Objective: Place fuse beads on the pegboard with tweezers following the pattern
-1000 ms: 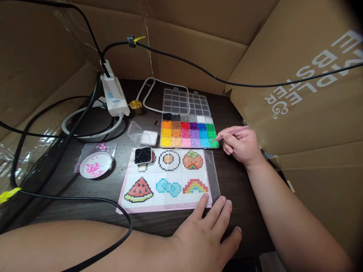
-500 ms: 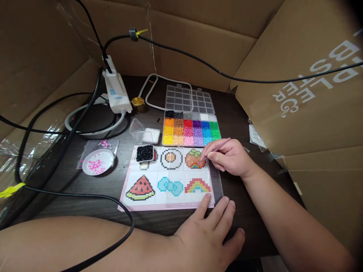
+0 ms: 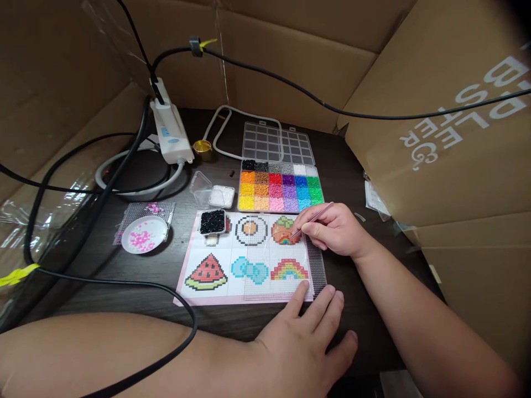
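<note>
Dim, soft light; glare streaks on plastic film [image 3: 68, 190] at left; counter [image 3: 342, 177] dark, shadow under white dish [image 3: 159, 231]; wide-angle stretch at edges, black top-right corner; tweezers [image 3: 323, 210] tips hard to resolve

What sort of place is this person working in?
Probably a makeshift craft corner: cardboard rises behind and beside the table, which holds sorted beads and a sheet of pixel patterns.

A makeshift craft nook: cardboard panels [image 3: 290, 41] wall in a dark worktop [image 3: 346, 177] bearing a power strip [image 3: 171, 135] and bead box [image 3: 269, 211].
</note>
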Available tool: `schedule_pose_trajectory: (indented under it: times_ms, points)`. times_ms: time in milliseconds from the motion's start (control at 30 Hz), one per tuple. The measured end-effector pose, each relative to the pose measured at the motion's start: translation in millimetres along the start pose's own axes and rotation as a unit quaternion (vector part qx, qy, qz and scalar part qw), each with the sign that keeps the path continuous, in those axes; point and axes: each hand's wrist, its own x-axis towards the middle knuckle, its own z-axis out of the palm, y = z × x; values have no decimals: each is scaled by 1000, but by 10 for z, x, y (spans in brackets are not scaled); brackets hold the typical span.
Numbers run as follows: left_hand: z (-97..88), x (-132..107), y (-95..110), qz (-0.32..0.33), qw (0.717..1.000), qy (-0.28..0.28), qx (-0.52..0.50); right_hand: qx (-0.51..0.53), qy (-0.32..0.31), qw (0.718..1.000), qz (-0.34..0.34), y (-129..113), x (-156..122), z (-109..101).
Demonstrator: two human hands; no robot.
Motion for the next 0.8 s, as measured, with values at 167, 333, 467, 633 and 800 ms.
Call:
schedule_pose_trajectory:
  times_ms: [167, 333, 467, 633, 800]
  points:
    - [-13, -1, 1, 2, 1000, -6, -7, -2, 2, 1000, -1, 2, 5, -5]
    - [-38, 3, -5, 2, 1000, -13, -8, 0, 2, 1000, 3, -4, 3, -1]
    - [-60, 3, -13, 4, 1000, -18, -9, 3, 1, 1000, 3, -10, 2, 3]
    - [-62, 3, -4, 2, 1000, -17, -9, 8, 0, 1000, 7, -12, 3, 2]
    - [-76, 9, 5, -3, 1000, -27, -11, 31, 5, 999, -16, 11, -5, -20]
